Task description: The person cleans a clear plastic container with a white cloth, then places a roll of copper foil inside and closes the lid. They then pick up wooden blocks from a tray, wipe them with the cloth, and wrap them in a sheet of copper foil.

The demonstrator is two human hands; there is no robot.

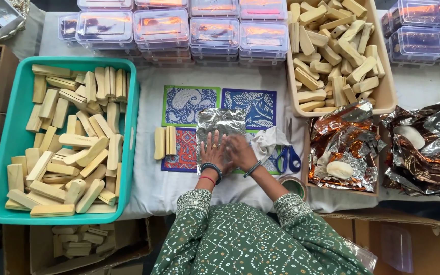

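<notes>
Foil sheet [220,125] lies flat on the worktop [148,188], both the left hand [214,151] and right hand [242,153] pressing it open-palmed, gripping nothing; three wooden blocks [164,141] wait unwrapped beside it.

Both hands [227,153] covering lower foil sheet [221,125]; anything under palms staying hidden; clear boxes [161,25] running past top edge.

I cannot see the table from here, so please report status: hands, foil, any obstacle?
Left hand and right hand flat on foil sheet, holding nothing. Wooden blocks left of foil, scissors right; neither touching.
</notes>
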